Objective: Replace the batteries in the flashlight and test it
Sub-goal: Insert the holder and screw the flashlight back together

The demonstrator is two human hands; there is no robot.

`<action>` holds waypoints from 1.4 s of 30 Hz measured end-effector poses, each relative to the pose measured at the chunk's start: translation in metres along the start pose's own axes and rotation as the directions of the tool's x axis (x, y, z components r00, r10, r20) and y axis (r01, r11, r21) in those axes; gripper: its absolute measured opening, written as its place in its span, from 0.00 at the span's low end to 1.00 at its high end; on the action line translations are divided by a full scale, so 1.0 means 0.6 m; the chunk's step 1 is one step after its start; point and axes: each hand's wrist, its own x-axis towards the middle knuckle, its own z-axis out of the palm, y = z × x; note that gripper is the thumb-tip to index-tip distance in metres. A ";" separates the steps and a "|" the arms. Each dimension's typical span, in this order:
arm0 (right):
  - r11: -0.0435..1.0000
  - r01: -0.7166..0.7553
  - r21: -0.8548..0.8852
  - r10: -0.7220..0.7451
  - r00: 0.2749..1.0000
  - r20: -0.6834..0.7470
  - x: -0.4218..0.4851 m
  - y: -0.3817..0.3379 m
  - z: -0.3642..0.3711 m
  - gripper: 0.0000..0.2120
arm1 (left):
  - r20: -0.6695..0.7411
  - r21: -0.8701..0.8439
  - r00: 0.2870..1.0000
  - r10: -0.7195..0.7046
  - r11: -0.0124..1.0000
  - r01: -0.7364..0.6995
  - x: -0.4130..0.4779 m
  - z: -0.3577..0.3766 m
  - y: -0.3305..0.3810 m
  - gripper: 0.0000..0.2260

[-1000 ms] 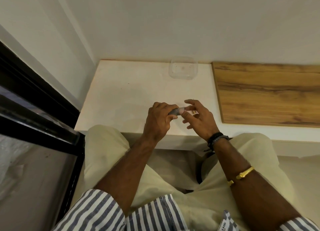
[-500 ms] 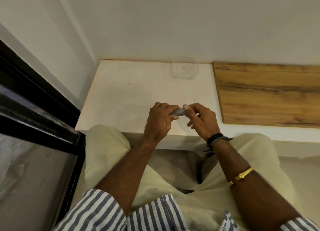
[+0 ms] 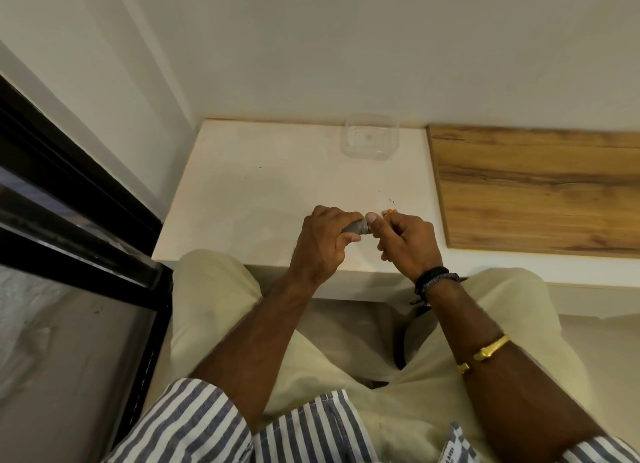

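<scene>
Left hand [image 3: 323, 242] grips the flashlight [image 3: 358, 227] near the counter's front edge; right hand [image 3: 407, 242] pinches its end. Next, apparently: seat the battery squarely.

The left hand [image 3: 320, 244] was closed around a small grey flashlight [image 3: 356, 227], only one short end of which showed beyond the fingers. The right hand [image 3: 408, 244] met that end, its thumb [image 3: 372, 221] pressed against it. A small orange-tipped item [image 3: 388, 212] showed just above the right hand's fingers; its identity could not be determined. Both hands were held over the near edge of the white counter [image 3: 259, 199]. A clear plastic container [image 3: 370, 141] stood at the counter's far edge, against the wall. A wooden board [image 3: 540, 188] lay on the counter's right part, well apart from the hands
</scene>
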 end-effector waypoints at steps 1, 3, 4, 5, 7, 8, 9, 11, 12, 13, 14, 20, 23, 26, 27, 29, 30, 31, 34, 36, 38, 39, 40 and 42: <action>1.000 -0.003 0.000 0.003 1.000 -0.004 -0.001 -0.001 0.001 0.24 | -0.004 -0.002 1.000 -0.002 1.000 0.002 0.000 0.001 0.000 0.12; 0.997 0.000 0.072 -0.002 0.999 0.033 -0.001 -0.001 0.002 0.21 | -0.022 -0.008 1.000 -0.020 1.000 0.020 0.001 0.001 -0.001 0.12; 0.994 0.013 0.113 -0.021 0.997 0.075 0.001 -0.001 0.001 0.21 | -0.030 -0.008 0.999 -0.031 1.000 0.030 0.002 0.001 -0.002 0.12; 0.991 0.040 0.127 -0.053 0.993 0.103 0.003 0.000 0.000 0.21 | -0.034 -0.004 0.999 -0.041 0.999 0.040 0.002 0.000 -0.002 0.12; 0.987 0.107 0.118 -0.120 0.986 0.113 0.005 0.005 0.001 0.22 | -0.035 0.004 0.998 -0.054 0.999 0.054 0.001 -0.002 -0.001 0.13; 0.985 0.123 0.119 -0.134 0.986 0.096 0.006 0.007 0.003 0.20 | -0.034 0.003 0.998 -0.055 0.998 0.055 0.001 -0.002 -0.001 0.13; 0.985 0.126 0.122 -0.135 0.988 0.075 0.007 0.008 0.003 0.18 | -0.033 0.002 0.998 -0.054 0.999 0.054 0.000 -0.001 -0.001 0.13; 0.986 0.115 0.119 -0.121 0.992 0.047 0.006 0.009 0.004 0.15 | -0.032 -0.002 0.998 -0.054 0.999 0.054 0.000 0.000 -0.001 0.12; 0.988 0.103 0.114 -0.108 0.993 0.044 0.006 0.009 0.004 0.14 | -0.030 -0.002 0.998 -0.053 0.999 0.053 0.001 0.000 0.000 0.12; 0.990 0.088 0.109 -0.093 0.995 0.043 0.005 0.007 0.003 0.13 | -0.024 0.000 0.999 -0.048 0.999 0.048 0.001 0.000 0.000 0.12; 0.992 0.068 0.106 -0.073 0.996 0.043 0.005 0.005 0.002 0.13 | -0.016 0.002 0.999 -0.039 0.999 0.039 0.001 0.000 0.000 0.12; 0.999 -0.003 0.039 0.003 1.000 0.020 0.000 0.000 0.002 0.23 | 0.000 0.013 1.000 -0.007 1.000 0.007 0.002 0.000 0.003 0.12; 0.992 0.055 0.114 -0.067 0.992 0.110 0.004 0.001 -0.002 0.21 | -0.016 0.018 0.998 -0.055 0.998 0.055 0.003 0.002 -0.001 0.13; 0.986 0.104 0.132 -0.116 0.989 0.089 0.006 0.006 -0.001 0.19 | -0.015 0.020 0.998 -0.068 0.997 0.069 0.003 0.000 -0.002 0.13; 0.984 0.094 0.148 -0.106 0.992 0.073 0.006 0.007 0.000 0.17 | -0.011 0.020 0.998 -0.062 0.998 0.063 0.002 0.000 -0.003 0.13; 0.983 0.064 0.170 -0.076 0.995 0.063 0.005 0.008 0.000 0.14 | -0.007 0.020 0.998 -0.055 0.998 0.055 0.002 0.000 -0.002 0.12; 0.984 0.050 0.173 -0.062 0.996 0.066 0.004 0.008 0.000 0.13 | -0.007 0.022 0.999 -0.049 0.999 0.049 0.003 0.000 -0.001 0.12; 0.985 0.035 0.171 -0.047 0.997 0.067 0.004 0.007 -0.001 0.11 | -0.006 0.025 0.999 -0.039 0.999 0.039 0.003 -0.001 0.000 0.12; 0.994 -0.014 0.108 0.009 0.999 0.048 0.001 0.001 -0.003 0.18 | 0.011 0.038 1.000 0.000 0.999 0.000 0.002 -0.002 0.003 0.12; 0.998 -0.032 0.058 0.030 0.999 0.032 0.000 -0.001 -0.002 0.25 | 0.014 0.047 1.000 0.015 0.999 -0.016 0.001 -0.002 0.006 0.13; 0.998 -0.032 0.062 0.030 0.999 0.032 -0.002 -0.002 0.000 0.24 | 0.003 0.037 1.000 0.003 0.999 -0.003 0.001 -0.001 0.005 0.13; 0.996 -0.025 0.090 0.020 0.998 0.053 -0.002 -0.003 0.000 0.22 | -0.003 0.027 1.000 -0.011 1.000 0.011 0.001 0.000 0.003 0.12; 0.993 -0.003 0.121 -0.007 0.997 0.082 -0.001 -0.003 0.000 0.21 | -0.006 0.020 1.000 -0.027 0.999 0.027 0.002 0.000 0.001 0.12; 0.985 0.067 0.160 -0.087 0.989 0.117 0.001 -0.002 -0.003 0.24 | -0.001 0.017 0.999 -0.051 0.999 0.051 0.002 0.000 -0.003 0.13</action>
